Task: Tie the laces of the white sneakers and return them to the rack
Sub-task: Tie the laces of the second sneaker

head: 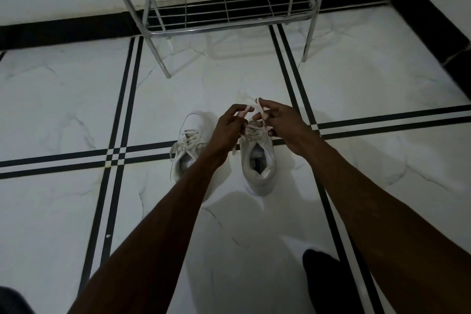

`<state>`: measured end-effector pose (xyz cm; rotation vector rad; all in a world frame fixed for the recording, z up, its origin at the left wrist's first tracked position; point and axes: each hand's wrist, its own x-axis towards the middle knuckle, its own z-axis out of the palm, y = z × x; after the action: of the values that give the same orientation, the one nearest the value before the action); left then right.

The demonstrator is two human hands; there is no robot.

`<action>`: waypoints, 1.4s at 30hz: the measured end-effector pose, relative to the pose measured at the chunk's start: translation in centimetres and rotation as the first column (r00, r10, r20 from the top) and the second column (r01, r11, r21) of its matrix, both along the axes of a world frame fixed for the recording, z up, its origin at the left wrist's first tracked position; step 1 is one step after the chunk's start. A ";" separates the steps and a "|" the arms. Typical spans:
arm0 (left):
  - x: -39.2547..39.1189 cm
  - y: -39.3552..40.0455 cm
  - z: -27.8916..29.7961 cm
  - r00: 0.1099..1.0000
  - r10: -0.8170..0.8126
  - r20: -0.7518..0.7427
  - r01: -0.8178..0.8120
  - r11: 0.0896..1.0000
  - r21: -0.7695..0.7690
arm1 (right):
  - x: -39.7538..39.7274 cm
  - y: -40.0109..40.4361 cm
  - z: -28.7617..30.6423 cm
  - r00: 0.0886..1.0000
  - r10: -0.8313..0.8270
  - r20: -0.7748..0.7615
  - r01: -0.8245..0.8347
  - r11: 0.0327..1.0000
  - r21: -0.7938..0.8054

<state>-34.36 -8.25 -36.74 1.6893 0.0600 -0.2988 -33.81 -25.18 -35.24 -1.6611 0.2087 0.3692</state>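
Both white sneakers stand side by side on the tiled floor, toes toward the metal rack, whose wire shelf is bare. The person bends over the right sneaker, arms stretched down. The left hand pinches one lace end between thumb and fingers, and the right hand holds the other lace end the same way, its remaining fingers spread loosely. The two ends are lifted above the tongue and almost meet between the hands. It looks to me like the crossing or first loop of the knot.

The left sneaker sits just beside it, its laces lying slack and splayed over the sides, apparently not tied.

What could spoil this: the ends are held only at the fingertips, so one could slip free as the hands cross. Pulling unevenly could leave one end too short for a bow. A sharp tug might also tip or drag the light shoe against its neighbour. The room is dim, so threading a loop may be fumbled.
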 end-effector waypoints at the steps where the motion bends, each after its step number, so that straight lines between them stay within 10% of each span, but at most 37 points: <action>1: -0.1 0.1 0.2 0.999 -0.029 0.019 0.029 1.000 0.012 | 0.1 0.0 -0.1 1.000 0.001 0.002 -0.001 1.000 -0.007; 7: -0.2 0.8 0.7 0.975 -0.168 0.147 0.151 0.981 0.120 | 0.2 0.4 -0.3 0.982 -0.176 -0.066 0.177 0.984 0.003; 14: 0.7 0.5 0.1 0.972 -0.189 0.143 0.149 0.956 0.252 | -0.1 -0.5 -0.3 0.994 0.087 0.067 -0.092 0.992 0.087; 18: 0.8 0.3 0.3 0.956 -0.228 0.185 0.141 0.908 0.394 | 0.4 0.2 -0.8 0.993 0.053 0.106 -0.036 0.987 -0.158; 24: 1.0 1.3 -0.8 0.995 -0.094 -0.036 0.097 0.990 0.106 | -0.1 0.5 -1.3 0.997 -0.076 0.002 0.074 0.984 0.163; 29: 1.5 1.6 -1.0 0.994 -0.090 -0.066 0.095 0.992 0.083 | 0.6 -1.1 -0.7 0.939 0.305 0.160 -0.218 0.887 -0.408; 33: 1.2 1.2 -0.7 0.996 -0.077 -0.055 0.081 0.995 0.061 | 0.9 -0.4 -0.7 0.854 0.406 0.326 -0.081 0.723 -0.686; 42: 0.8 1.7 -0.6 0.974 -0.224 0.019 0.222 0.973 0.063 | -0.2 0.8 -1.4 0.950 -0.047 0.310 0.145 0.943 -0.300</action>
<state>-33.56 -6.50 -37.37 1.7622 -0.1431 -0.4467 -33.97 -24.34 -36.65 -1.9945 0.1266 0.0025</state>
